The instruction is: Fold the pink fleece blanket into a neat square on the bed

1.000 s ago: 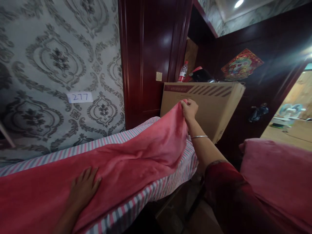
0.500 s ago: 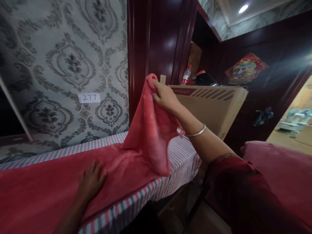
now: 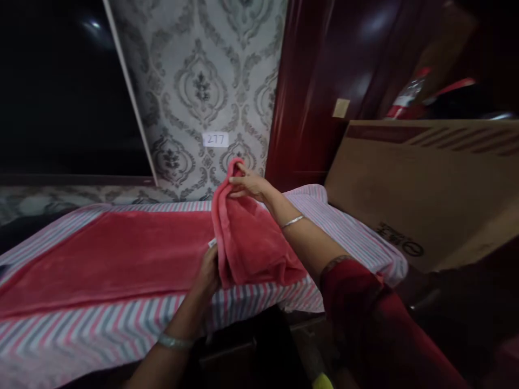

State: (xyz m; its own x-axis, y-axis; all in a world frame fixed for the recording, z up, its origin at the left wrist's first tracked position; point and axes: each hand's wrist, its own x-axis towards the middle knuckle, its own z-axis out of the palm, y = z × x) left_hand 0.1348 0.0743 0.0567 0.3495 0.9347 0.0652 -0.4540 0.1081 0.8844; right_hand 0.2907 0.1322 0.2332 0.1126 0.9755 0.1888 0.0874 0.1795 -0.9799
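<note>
A red plush blanket (image 3: 146, 248) lies lengthwise on a bed or bench with a striped cloth (image 3: 109, 324). Its right part is lifted and doubled back toward the left, with the hemmed edges raised in a fold. My right hand (image 3: 251, 185) pinches the far top corner of this fold, fingers closed on the hem. Lower down, at the near end of the same fold, my left hand (image 3: 208, 268) grips the edge beside a small white tag (image 3: 212, 243). The fold partly hides the left fingers.
A large cardboard box (image 3: 381, 183) stands at the right end. Behind it is a bottle with a red cap (image 3: 407, 94). A dark television (image 3: 68, 92) hangs at the left of the patterned wall. A paper label reading 277 (image 3: 215, 139) is on the wallpaper.
My right hand has carried the lifted blanket end leftward over the rest. My left hand has gone from lying flat on the blanket to the fold's near edge. The view has turned left.
</note>
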